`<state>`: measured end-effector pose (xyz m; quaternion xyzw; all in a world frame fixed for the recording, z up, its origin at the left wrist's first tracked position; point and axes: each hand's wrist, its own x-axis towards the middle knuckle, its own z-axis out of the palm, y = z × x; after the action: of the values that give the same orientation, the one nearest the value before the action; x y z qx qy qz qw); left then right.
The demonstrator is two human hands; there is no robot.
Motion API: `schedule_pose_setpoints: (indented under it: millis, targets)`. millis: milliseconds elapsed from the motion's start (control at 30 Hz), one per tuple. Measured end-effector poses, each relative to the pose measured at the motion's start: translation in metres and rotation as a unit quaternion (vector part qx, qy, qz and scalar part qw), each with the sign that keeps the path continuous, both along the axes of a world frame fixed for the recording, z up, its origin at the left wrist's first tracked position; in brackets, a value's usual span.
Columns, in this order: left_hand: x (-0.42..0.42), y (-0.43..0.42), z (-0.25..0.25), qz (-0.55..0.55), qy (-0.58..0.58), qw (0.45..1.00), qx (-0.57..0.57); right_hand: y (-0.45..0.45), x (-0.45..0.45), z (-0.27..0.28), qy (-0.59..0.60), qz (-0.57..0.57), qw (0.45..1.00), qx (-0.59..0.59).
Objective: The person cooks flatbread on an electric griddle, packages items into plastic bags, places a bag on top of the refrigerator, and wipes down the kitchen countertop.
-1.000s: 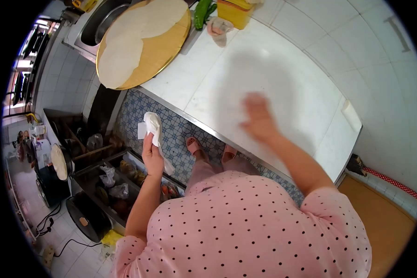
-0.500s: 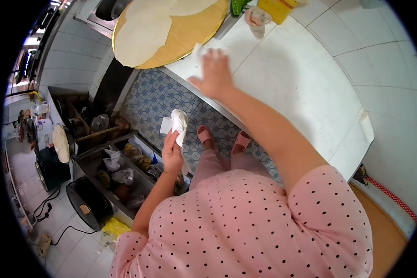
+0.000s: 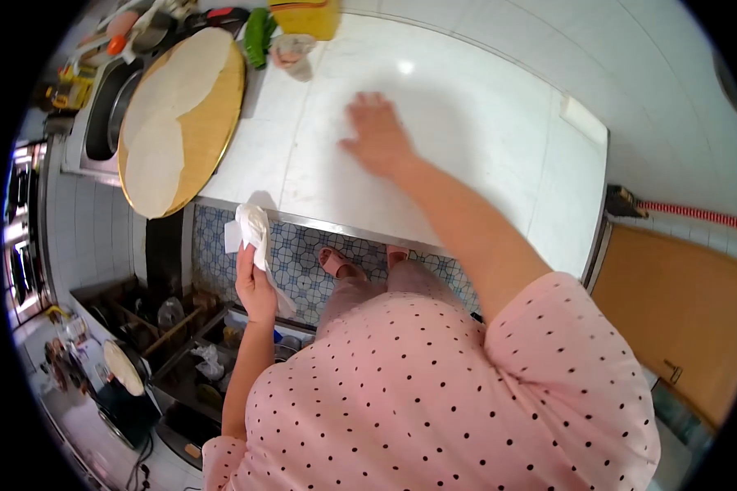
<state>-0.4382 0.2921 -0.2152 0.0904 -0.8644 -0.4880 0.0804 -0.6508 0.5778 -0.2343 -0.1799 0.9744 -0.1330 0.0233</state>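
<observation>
My left hand (image 3: 256,286) is closed around a bundle of white tissue paper (image 3: 254,225), held above the floor by the counter's front edge. A loose strip of it hangs down past my wrist. My right hand (image 3: 378,135) lies palm down over the white tiled counter (image 3: 499,155), its fingers stretched out and slightly blurred. Whether a white sheet is under that palm I cannot tell against the white surface. Left of my right hand, a round yellow board (image 3: 209,123) bears thin, pale sheets of dough (image 3: 155,147).
Green peppers (image 3: 259,37), a yellow box (image 3: 307,18) and a small knotted bag (image 3: 293,53) stand at the counter's back. A sink (image 3: 102,123) lies beyond the board. Below left are open drawers (image 3: 192,368). A wooden panel (image 3: 671,303) is at right.
The view has turned, so the board now appears farther left. My right hand has moved away from the board along the counter; the white sheet seen under it earlier is no longer distinguishable.
</observation>
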Motion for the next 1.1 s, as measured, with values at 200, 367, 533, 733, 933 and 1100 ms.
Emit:
schedule_pose_setpoints:
  millis: [200, 367, 533, 733, 933, 1100]
  targets:
    - [-0.059, 0.053, 0.018, -0.16, 0.061, 0.976, -0.136, 0.225, 0.09, -0.012, 0.028, -0.202, 0.972, 0.118]
    - [-0.117, 0.069, 0.014, -0.164, 0.102, 0.958, -0.213, 0.314, 0.21, -0.01, 0.056, -0.28, 0.955, 0.073]
    - [-0.201, 0.08, -0.004, -0.137, 0.059, 0.96, -0.238, 0.3, 0.299, -0.006, 0.052, -0.263, 0.963, -0.012]
    - [-0.139, 0.278, -0.052, -0.324, 0.168, 0.899, -0.242, 0.283, 0.308, 0.042, 0.065, -0.469, 0.859, -0.195]
    - [-0.016, 0.363, -0.003, -0.729, 0.211, 0.65, 0.036, 0.345, 0.35, 0.081, 0.203, -0.559, 0.774, -0.215]
    - [-0.121, 0.177, -0.03, -0.722, 0.183, 0.62, -0.245, 0.354, 0.388, 0.055, 0.193, -0.576, 0.774, -0.18]
